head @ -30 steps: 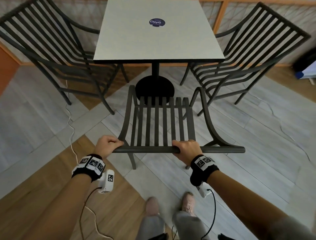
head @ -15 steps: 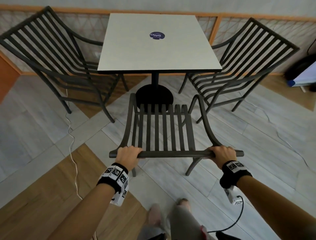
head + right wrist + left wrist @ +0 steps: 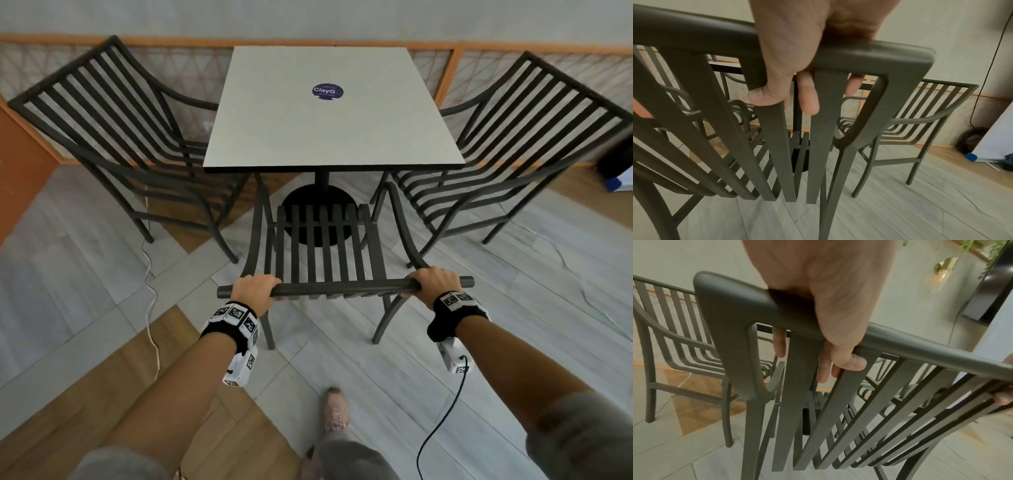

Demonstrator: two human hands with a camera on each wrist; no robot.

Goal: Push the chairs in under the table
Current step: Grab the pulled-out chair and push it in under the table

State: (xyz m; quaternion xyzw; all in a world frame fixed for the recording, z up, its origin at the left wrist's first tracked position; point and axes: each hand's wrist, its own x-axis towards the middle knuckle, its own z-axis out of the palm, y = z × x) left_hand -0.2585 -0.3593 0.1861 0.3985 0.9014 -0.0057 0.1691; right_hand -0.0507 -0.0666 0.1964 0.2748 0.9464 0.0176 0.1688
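A dark slatted metal chair (image 3: 325, 246) stands in front of me, facing the square white table (image 3: 329, 113). Its seat front lies just short of the table's near edge. My left hand (image 3: 255, 291) grips the left end of the chair's top rail (image 3: 346, 289), and my right hand (image 3: 433, 284) grips the right end. In the left wrist view my left hand (image 3: 830, 331) wraps over the top rail (image 3: 920, 348) with the thumb underneath. In the right wrist view my right hand (image 3: 797, 68) curls round the top rail (image 3: 890, 53) the same way.
Two more dark slatted chairs flank the table, the left chair (image 3: 130, 144) and the right chair (image 3: 507, 154), both pulled out. The table's black round base (image 3: 320, 212) sits under the held chair's front. A white cable (image 3: 150, 294) runs across the floor at left. My shoe (image 3: 337, 411) is below.
The chair has moved forward toward the table. My right hand slid from the middle of the top rail to its right end, and my left hand now wraps the rail's left end.
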